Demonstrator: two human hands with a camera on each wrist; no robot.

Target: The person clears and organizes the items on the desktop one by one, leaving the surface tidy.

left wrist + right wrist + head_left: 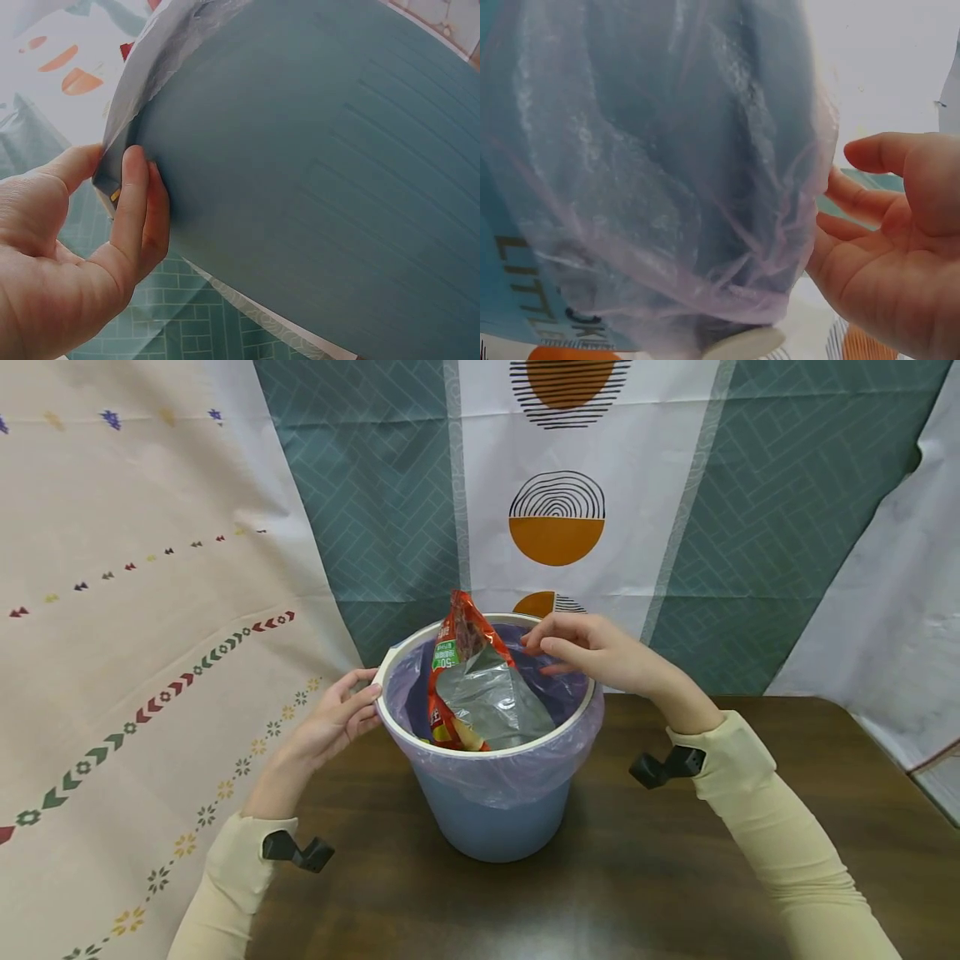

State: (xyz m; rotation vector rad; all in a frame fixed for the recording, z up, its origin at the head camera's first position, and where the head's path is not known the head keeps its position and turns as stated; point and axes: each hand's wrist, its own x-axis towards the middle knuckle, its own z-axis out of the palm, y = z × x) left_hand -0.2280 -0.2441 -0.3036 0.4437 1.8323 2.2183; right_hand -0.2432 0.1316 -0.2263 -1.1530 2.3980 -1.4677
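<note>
A blue trash bin (pixel 491 822) with a cream rim (pixel 450 750) stands upright on the table, lined with a thin purple plastic bag (pixel 517 785). Inside it leans a torn red and silver snack packet (pixel 491 693), its top corner poking above the rim. My left hand (pixel 337 718) grips the rim at the left, thumb on one side and fingers against the outer wall in the left wrist view. Over the right part of the rim hovers my right hand (pixel 596 652), fingers loosely bent with nothing between them. The right wrist view shows that hand (pixel 900 232) beside the liner.
The brown wooden table (pixel 675 877) carries the bin. Behind it hangs a green and white patterned cloth (pixel 390 485), and a pale printed cloth (pixel 150 652) drapes along the left. Small black cameras sit on both wrists.
</note>
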